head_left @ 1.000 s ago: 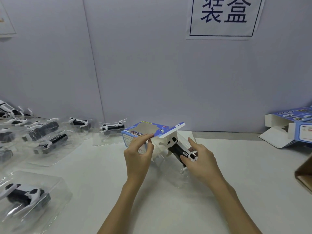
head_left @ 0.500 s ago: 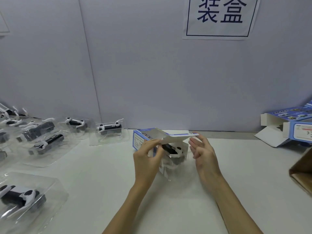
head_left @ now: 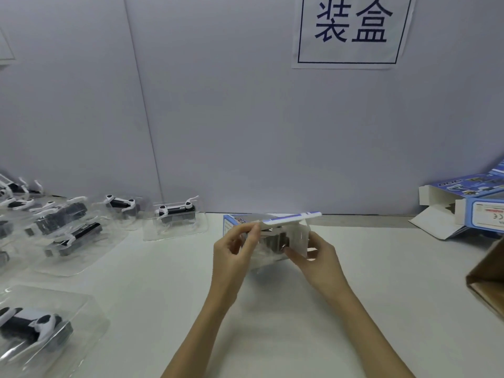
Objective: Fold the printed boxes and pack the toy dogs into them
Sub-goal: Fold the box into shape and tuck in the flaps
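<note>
Holding box (head_left: 240,222), both hands, flap (head_left: 298,236) edge

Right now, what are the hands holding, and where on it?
Both hold the printed box: left hand pinches its top flap, right hand grips the white side flap at the open end.

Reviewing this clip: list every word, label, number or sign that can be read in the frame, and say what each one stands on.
"装盒": large dark blue characters in a ruled frame on the white paper sign on the grey wall.
"CE": mark on the white label panel of the blue printed boxes at the right edge; the red and black lines beside it are too small to read.
Lettering on top of those boxes: blurred.
Dark lettering on the blue-and-white printed box held in both hands: mostly hidden, unreadable.
</note>
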### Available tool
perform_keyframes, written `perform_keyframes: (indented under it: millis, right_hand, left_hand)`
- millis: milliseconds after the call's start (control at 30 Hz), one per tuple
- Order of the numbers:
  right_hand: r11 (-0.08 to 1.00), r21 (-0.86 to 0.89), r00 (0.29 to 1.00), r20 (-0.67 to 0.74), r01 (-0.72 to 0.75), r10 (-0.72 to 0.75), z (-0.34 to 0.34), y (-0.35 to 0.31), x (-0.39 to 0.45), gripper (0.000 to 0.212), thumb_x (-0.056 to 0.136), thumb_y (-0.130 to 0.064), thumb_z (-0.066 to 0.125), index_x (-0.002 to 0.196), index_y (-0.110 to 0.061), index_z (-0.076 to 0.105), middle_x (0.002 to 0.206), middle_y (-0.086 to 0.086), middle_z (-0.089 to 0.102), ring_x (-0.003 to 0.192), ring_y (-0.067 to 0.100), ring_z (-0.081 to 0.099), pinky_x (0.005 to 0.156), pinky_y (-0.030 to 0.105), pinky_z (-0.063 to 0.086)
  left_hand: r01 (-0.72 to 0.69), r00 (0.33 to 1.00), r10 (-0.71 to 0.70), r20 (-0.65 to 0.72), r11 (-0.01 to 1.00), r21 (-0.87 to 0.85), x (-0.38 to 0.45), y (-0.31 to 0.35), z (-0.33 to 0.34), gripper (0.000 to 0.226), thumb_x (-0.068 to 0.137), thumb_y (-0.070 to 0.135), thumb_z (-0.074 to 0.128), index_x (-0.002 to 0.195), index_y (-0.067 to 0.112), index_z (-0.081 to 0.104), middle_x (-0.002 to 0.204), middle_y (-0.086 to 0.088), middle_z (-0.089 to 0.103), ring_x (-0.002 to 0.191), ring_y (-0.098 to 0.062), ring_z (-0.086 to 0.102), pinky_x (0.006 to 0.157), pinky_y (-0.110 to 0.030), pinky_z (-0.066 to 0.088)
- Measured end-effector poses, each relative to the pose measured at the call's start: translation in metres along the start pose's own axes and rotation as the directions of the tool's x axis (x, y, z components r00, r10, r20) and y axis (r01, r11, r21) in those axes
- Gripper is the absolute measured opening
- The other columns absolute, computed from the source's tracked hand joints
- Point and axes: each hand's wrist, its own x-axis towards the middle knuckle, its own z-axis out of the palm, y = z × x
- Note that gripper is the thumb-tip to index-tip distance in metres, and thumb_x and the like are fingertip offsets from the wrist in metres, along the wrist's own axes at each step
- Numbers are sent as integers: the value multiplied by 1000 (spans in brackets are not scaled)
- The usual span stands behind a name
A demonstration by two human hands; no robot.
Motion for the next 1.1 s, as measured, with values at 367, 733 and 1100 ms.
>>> perform_keyframes:
  millis: [367, 733, 1100]
  right_hand:
    - [986, 42, 985, -73, 161, -157, 6, -12, -8, 40, 91, -33, 78, 126, -38, 59, 121, -16, 65, 106, 3, 64, 85, 16, 52]
    - [946, 161, 913, -348, 283, -213, 12, -24, -16, 28, 93, -34, 76, 116, -33, 61, 97, -15, 71, 78, 11, 69, 64, 16, 53]
    - [939, 69, 900, -316, 336, -299, 3, -48, -21, 46, 97, -52, 66, 138, -32, 60, 123, -6, 59, 106, 10, 62, 86, 17, 53]
  left_hand:
    - [-109, 989, 109, -104, 994, 11, 4, 4, 0, 25, 102, 2, 61, 104, 21, 77, 103, 0, 77, 95, -14, 69, 85, -23, 53]
    - [-218, 964, 218, 152, 976, -17, -1, 14, -1, 74, 88, 31, 80, 142, 18, 31, 142, 9, 55, 130, -25, 60, 101, -27, 52]
    - [-210, 974, 211, 84, 977, -29, -1, 15, 5, 58, 87, 49, 79, 130, 36, 43, 129, 7, 67, 119, -24, 69, 85, -50, 63]
